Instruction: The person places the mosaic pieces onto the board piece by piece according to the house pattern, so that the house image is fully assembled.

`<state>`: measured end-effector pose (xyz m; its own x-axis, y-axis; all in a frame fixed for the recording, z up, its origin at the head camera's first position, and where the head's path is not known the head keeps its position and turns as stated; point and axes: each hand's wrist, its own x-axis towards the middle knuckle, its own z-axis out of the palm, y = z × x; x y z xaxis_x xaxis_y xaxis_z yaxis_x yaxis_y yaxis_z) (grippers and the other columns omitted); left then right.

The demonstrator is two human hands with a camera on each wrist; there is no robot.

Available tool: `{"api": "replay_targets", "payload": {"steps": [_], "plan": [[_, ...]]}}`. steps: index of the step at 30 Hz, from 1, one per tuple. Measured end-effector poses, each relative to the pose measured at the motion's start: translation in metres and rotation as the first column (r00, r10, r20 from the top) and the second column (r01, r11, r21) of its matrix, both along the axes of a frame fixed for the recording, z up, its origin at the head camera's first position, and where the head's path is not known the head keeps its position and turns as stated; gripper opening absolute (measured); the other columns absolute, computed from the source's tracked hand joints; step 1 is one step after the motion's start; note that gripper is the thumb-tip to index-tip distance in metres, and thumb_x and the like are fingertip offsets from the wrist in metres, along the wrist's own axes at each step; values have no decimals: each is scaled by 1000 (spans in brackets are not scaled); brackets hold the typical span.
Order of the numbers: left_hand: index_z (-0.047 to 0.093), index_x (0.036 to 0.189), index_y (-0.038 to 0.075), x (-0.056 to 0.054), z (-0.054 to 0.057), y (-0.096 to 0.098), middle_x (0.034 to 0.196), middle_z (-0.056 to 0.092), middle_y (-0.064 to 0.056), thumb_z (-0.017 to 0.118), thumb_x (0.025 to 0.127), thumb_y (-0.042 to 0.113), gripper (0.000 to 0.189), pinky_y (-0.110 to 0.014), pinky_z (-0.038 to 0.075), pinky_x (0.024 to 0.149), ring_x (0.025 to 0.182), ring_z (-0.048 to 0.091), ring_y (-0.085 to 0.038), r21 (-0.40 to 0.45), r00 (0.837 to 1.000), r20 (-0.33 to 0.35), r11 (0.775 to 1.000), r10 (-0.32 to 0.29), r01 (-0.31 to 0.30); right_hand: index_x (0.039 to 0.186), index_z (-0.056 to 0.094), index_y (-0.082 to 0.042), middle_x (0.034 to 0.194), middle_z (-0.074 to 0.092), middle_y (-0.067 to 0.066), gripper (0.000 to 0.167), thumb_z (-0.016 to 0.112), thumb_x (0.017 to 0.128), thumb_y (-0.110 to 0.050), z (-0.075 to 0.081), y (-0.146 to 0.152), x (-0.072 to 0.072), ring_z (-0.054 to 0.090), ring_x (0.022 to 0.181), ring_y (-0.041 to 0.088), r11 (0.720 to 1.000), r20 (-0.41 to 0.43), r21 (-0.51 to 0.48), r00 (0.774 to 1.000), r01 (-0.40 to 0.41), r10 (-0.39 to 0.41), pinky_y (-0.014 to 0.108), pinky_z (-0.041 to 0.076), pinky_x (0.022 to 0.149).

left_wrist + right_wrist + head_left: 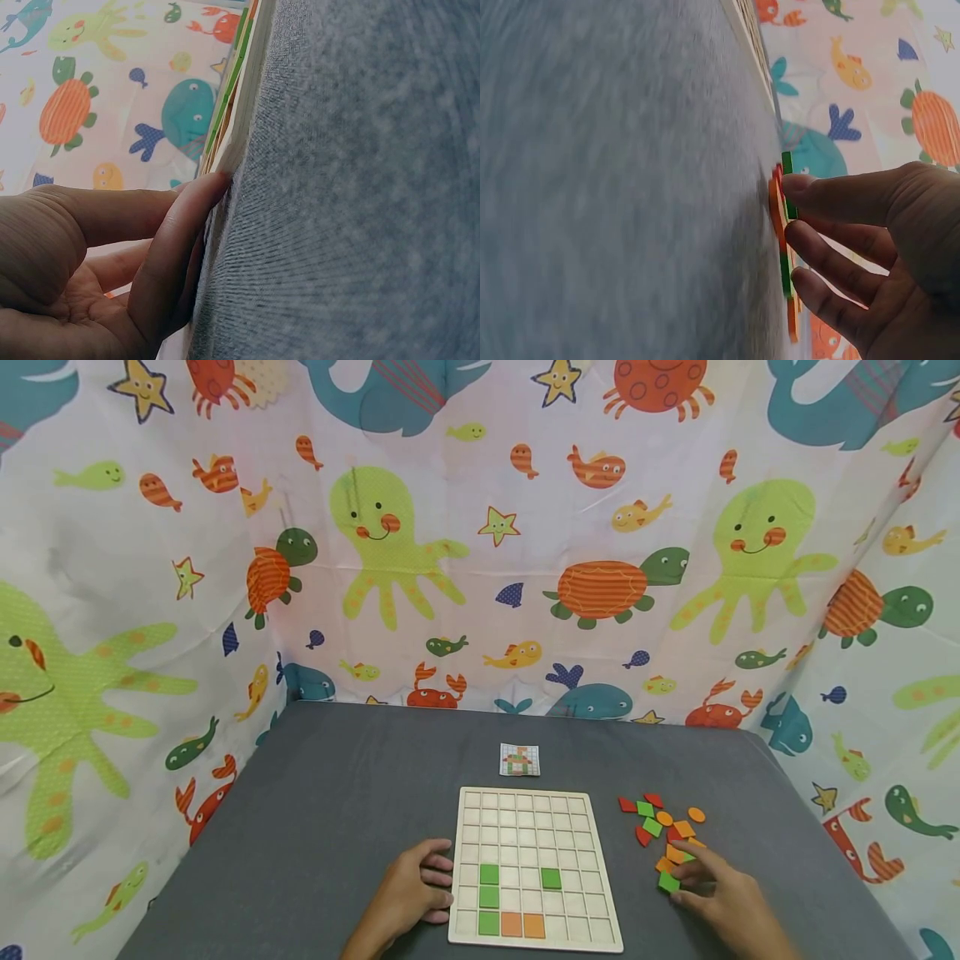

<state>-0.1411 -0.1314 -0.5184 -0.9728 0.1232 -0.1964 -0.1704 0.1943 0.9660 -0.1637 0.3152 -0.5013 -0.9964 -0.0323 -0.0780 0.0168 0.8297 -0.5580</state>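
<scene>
- Grid board [526, 837], one, wooden, seven rows by seven columns; lying flat on the grey tabletop [337, 793], apart from its far edge.
- Green squares [489, 897] set in the board, four: three up the second column from the left edge, beginning at the near edge; one in the fifth column, third row from the near edge.
- Orange squares [533, 926] set in the board, two, side by side along the near edge, beside the lowest green.
- Loose, between the board's right edge and the tabletop's right edge, partly hidden by fingers: at least four red pieces [627, 806], four green pieces [645, 809], two orange discs [696, 815] and several orange blocks [683, 828].
- Pattern card [519, 760], one, just beyond the board's far edge; printed with a coloured grid, details too small to read.
- Left hand [412, 887]: loosely bent fingers against the board's left edge, unclenched.
- Right hand [723, 889]: over the loose pieces, thumb and forefinger parted, thumb tip at the nearest green piece [669, 882]; pinched or merely touched, cannot tell.
</scene>
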Motion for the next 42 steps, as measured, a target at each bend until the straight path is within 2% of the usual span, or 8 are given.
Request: {"api": "replay_targets", "payload": {"steps": [6, 13, 18, 23, 31, 37, 42], "plan": [[57, 145, -2, 0, 0, 1, 115, 66, -13, 78, 74, -22, 77, -41, 66, 58, 96, 68, -22, -6, 1000, 6, 1000, 3, -3, 143, 62, -8, 100, 76, 0, 70, 91, 80, -7, 0, -21, 0, 71, 91, 17, 998, -29, -66, 999, -24, 22, 42, 65, 82], [57, 145, -2, 0, 2, 1, 115, 66, -13, 78, 74, -21, 77, -41, 66, 58, 95, 69, -22, -12, 1000, 8, 1000, 6, -6, 141, 66, -11, 98, 75, -5, 69, 93, 78, -7, 3, -45, 1, 70, 88, 12, 990, -78, -111, 994, -86, 78, 26, 60, 75], [57, 145, -2, 0, 3, 1, 114, 67, -13, 79, 74, -21, 76, -42, 66, 58, 95, 69, -22, -13, 1000, 4, 1000, 7, -7, 139, 67, -13, 98, 75, -6, 66, 92, 78, -6, 1, -54, 1, 72, 88, 10, 977, -85, -156, 987, -145, 133, 24, 60, 74], [57, 144, -3, 0, 3, 1, 114, 67, -13, 78, 74, -22, 76, -42, 66, 58, 95, 69, -22, -7, 1000, 0, 1000, 6, -6, 139, 66, -9, 100, 77, -4, 65, 91, 80, -9, -3, -61, 0, 73, 90, 11, 950, -99, -210, 972, -230, 213, 25, 60, 71], [57, 145, -3, 0, 1, 0, 115, 66, -14, 78, 74, -22, 77, -42, 66, 58, 96, 69, -23, 1, 1000, -3, 1000, 2, -2, 138, 65, -4, 102, 77, -2, 63, 91, 82, -14, -4, -77, -1, 71, 89, 10, 897, -163, -241, 926, -371, 339, 26, 60, 70], [57, 145, -3, 0, 1, 1, 115, 66, -14, 78, 73, -21, 77, -42, 66, 58, 95, 69, -23, 3, 1000, -3, 1000, 2, -2, 138, 66, -5, 99, 76, -6, 61, 91, 82, -15, -2, -91, 0, 67, 87, 7, 895, -110, -234, 925, -381, 365, 24, 56, 68], [57, 144, -3, 1, 2, 1, 115, 66, -14, 78, 73, -22, 76, -42, 66, 58, 95, 69, -23, 3, 1000, -5, 1000, 2, -2, 140, 65, -4, 101, 75, -5, 62, 90, 84, -16, -3, -98, 0, 67, 88, 6, 864, -113, -268, 904, -427, 411, 25, 55, 67]]}}
